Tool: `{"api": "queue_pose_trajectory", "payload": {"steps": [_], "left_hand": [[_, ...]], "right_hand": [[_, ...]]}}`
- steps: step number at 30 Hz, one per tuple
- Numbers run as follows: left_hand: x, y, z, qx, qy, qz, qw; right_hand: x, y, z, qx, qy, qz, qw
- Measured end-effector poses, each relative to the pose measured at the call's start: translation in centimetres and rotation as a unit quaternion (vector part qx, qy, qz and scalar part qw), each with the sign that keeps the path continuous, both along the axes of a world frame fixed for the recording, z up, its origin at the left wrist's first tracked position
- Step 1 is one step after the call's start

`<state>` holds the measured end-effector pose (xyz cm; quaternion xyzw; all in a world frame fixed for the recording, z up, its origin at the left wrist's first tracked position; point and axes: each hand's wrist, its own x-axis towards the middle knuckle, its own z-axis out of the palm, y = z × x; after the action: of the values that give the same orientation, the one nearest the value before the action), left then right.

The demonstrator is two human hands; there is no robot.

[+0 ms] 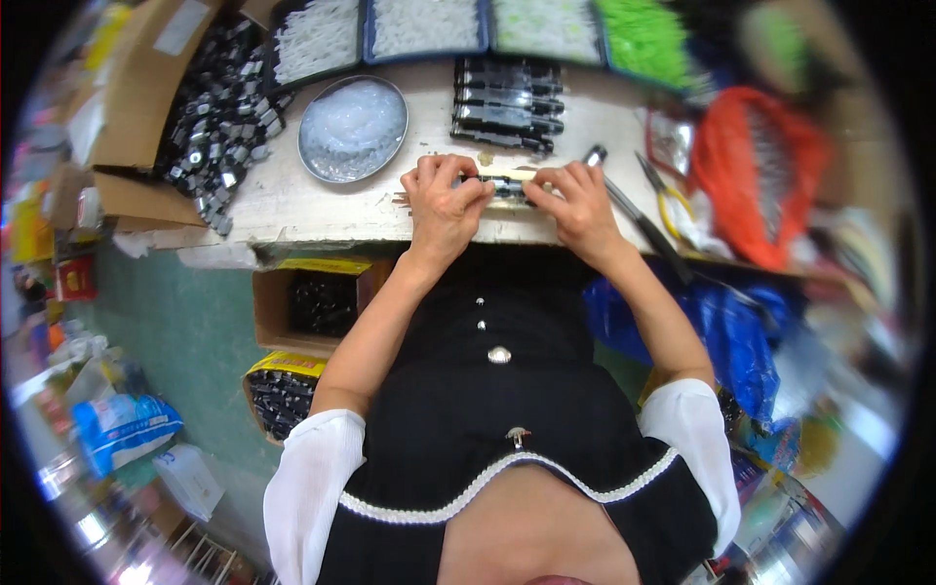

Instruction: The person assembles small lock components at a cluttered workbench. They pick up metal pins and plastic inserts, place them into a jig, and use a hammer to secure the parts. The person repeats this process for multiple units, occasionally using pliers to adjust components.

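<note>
My left hand (447,207) and my right hand (580,207) meet at the front of the white worktable, each with bent fingers closed on one end of a slim black-and-clear plastic part (505,187). The part lies crosswise between them, low over the tabletop; its ends are hidden by my fingers. Just behind it shows a pale yellowish strip (517,174), though I cannot tell whether it touches the part. Farther back, several similar black-and-clear parts (507,102) lie side by side in a stack.
Left of the hands stands a round metal dish (341,176) of translucent pieces. Small black-and-silver parts (219,127) heap beside a cardboard box (146,88). At right lie a dark-handled tool (639,216), yellow-handled pliers (673,210) and a red bag (712,146). Trays of white and green pieces line the back.
</note>
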<state>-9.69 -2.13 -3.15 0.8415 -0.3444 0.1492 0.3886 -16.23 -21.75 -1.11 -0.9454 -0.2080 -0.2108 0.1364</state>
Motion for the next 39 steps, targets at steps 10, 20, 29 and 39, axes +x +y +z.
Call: {"api": "queue_pose_trajectory", "payload": {"steps": [10, 20, 29, 39], "left_hand": [[0.0, 0.2, -0.4, -0.015, 0.017, -0.002, 1.0], [0.0, -0.3, 0.2, -0.019, 0.037, 0.003, 0.999], [-0.1, -0.2, 0.5, -0.017, 0.068, 0.004, 0.998], [0.2, -0.2, 0.5, -0.027, 0.062, -0.001, 0.998]], "right_hand": [[1.1, -1.3, -0.7, 0.14, 0.109, 0.037, 0.983], [8.4, -4.4, 3.9, -0.003, 0.129, 0.049, 0.99], [30.5, -9.3, 11.7, 0.006, -0.027, -0.329, 0.944], [36.7, -11.1, 12.1, 0.159, 0.066, -0.396, 0.902]]}}
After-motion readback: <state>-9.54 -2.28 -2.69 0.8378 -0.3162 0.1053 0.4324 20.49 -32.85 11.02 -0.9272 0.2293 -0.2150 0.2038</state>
